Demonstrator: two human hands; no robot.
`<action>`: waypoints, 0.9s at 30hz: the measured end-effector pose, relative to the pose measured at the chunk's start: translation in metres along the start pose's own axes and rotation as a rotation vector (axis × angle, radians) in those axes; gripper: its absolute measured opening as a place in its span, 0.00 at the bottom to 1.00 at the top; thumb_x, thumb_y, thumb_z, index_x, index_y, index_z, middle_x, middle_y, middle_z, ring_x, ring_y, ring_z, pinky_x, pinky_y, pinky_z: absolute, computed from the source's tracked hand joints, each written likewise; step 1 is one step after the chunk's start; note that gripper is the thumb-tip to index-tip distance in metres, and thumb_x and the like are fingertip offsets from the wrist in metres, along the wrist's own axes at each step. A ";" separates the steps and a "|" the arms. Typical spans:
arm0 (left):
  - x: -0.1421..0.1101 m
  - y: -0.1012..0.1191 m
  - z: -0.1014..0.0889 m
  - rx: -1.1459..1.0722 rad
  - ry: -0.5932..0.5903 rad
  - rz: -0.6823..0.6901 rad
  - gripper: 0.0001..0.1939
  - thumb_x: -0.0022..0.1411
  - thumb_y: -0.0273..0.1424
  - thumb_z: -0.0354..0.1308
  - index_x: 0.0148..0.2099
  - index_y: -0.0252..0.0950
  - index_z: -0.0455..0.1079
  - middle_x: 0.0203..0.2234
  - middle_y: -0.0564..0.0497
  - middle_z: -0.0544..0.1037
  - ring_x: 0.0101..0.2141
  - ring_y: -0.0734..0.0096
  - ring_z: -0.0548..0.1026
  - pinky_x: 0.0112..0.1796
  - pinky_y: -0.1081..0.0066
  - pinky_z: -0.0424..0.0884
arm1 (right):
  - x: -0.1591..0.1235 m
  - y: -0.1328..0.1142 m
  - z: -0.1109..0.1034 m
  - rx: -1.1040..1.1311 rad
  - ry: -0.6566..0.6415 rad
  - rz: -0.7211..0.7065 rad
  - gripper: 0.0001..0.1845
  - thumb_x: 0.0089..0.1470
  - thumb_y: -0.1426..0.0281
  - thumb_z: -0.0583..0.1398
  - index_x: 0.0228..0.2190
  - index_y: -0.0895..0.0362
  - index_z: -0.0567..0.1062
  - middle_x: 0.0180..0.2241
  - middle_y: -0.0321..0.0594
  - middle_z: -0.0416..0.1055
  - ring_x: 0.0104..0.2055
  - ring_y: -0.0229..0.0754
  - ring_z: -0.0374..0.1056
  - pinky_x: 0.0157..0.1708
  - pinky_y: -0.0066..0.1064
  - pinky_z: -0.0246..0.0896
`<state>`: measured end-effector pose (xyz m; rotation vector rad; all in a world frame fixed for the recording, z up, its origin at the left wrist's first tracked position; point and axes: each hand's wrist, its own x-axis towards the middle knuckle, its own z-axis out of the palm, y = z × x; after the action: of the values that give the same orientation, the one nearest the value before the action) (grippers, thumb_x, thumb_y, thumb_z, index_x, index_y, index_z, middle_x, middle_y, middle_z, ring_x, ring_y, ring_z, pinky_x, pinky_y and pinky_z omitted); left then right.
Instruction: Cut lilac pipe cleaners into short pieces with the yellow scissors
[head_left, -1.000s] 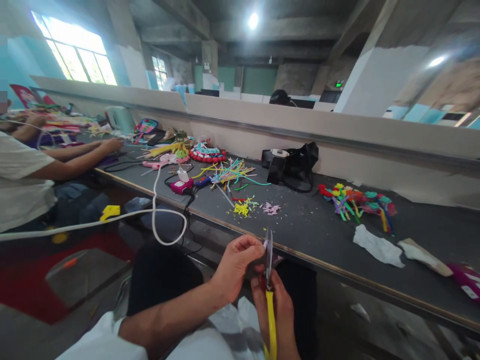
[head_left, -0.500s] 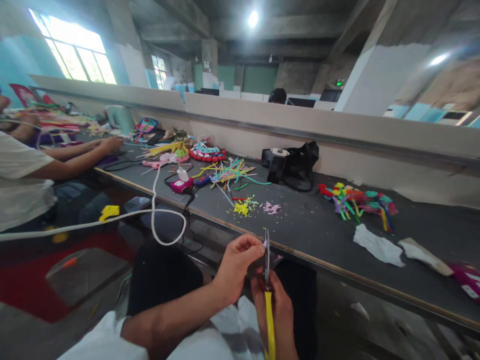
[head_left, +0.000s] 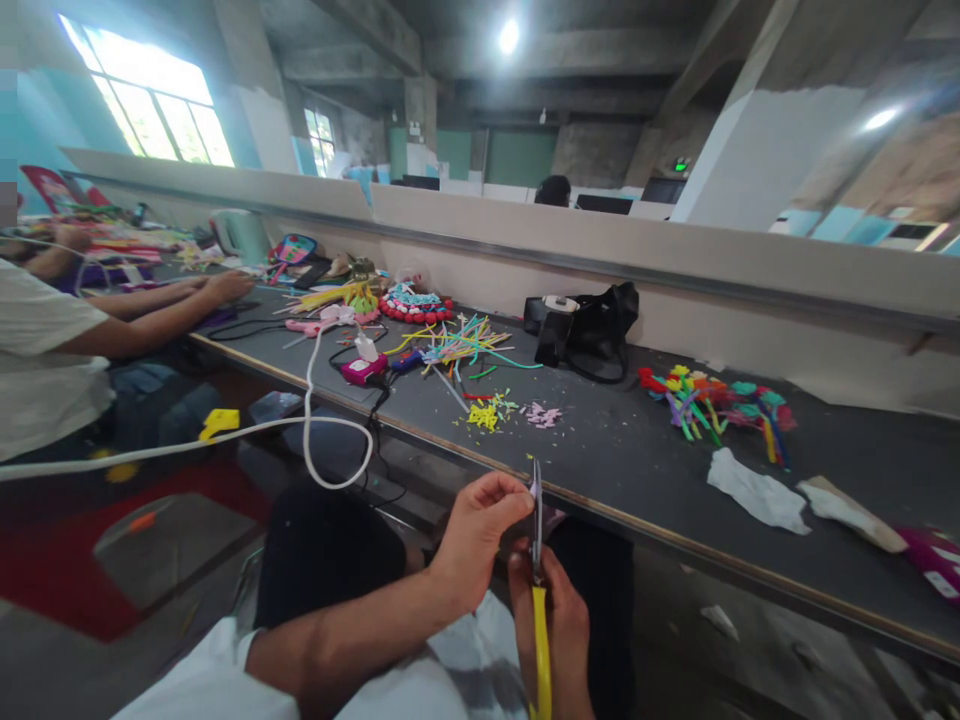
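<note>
My right hand [head_left: 559,625] grips the yellow-handled scissors [head_left: 538,600], blades pointing up at the table's front edge. My left hand [head_left: 480,535] pinches a small pale purple piece [head_left: 532,490] right against the blades. Both hands are low in front of me, over my lap. On the dark table [head_left: 622,460] beyond lie small yellow cuttings [head_left: 482,417] and pink cuttings [head_left: 541,415].
Coloured strips [head_left: 457,345], a beaded round piece [head_left: 414,305], a black bag [head_left: 589,330], a bunch of coloured stems [head_left: 712,400] and a white cloth [head_left: 757,495] lie on the table. A white cable [head_left: 315,420] loops off the edge. Another person's arms [head_left: 150,310] work at the left.
The hands and scissors stay almost in place; the blades have closed slightly on the small piece. The view has shifted a little.
</note>
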<state>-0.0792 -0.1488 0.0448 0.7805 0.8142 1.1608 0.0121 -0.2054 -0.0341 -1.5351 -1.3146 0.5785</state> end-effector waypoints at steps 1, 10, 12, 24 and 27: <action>0.000 0.000 0.000 0.000 -0.001 0.002 0.07 0.48 0.29 0.63 0.25 0.33 0.68 0.19 0.56 0.67 0.22 0.80 0.62 0.24 0.78 0.61 | 0.000 0.000 0.000 0.004 0.004 0.001 0.20 0.57 0.56 0.55 0.35 0.59 0.77 0.30 0.43 0.77 0.29 0.42 0.75 0.30 0.25 0.66; 0.001 -0.002 0.001 0.001 0.009 -0.043 0.08 0.48 0.29 0.63 0.26 0.34 0.66 0.19 0.57 0.66 0.20 0.80 0.63 0.22 0.77 0.60 | 0.003 -0.009 -0.002 0.111 -0.037 0.029 0.18 0.55 0.56 0.57 0.34 0.58 0.75 0.23 0.37 0.73 0.26 0.40 0.71 0.25 0.24 0.63; 0.000 -0.002 0.001 0.007 0.016 -0.032 0.08 0.48 0.29 0.63 0.25 0.33 0.66 0.19 0.57 0.66 0.20 0.80 0.62 0.22 0.77 0.60 | 0.003 -0.007 -0.001 0.097 -0.013 0.027 0.19 0.54 0.55 0.57 0.33 0.59 0.76 0.24 0.37 0.73 0.25 0.39 0.70 0.25 0.23 0.63; 0.001 -0.006 -0.002 0.069 0.020 0.043 0.05 0.49 0.27 0.61 0.25 0.32 0.68 0.20 0.56 0.68 0.24 0.80 0.62 0.28 0.78 0.61 | -0.001 -0.005 0.001 0.061 -0.010 0.041 0.20 0.56 0.55 0.56 0.32 0.59 0.76 0.25 0.38 0.74 0.25 0.38 0.69 0.25 0.23 0.62; 0.001 -0.006 -0.002 0.042 0.023 -0.012 0.06 0.49 0.29 0.62 0.26 0.34 0.67 0.21 0.56 0.66 0.23 0.79 0.61 0.23 0.78 0.59 | -0.003 -0.010 0.004 0.142 -0.034 0.103 0.20 0.56 0.54 0.55 0.32 0.58 0.74 0.23 0.36 0.72 0.23 0.37 0.67 0.22 0.23 0.61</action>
<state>-0.0779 -0.1492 0.0387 0.7971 0.8640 1.1473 0.0035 -0.2075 -0.0277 -1.4881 -1.1983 0.7505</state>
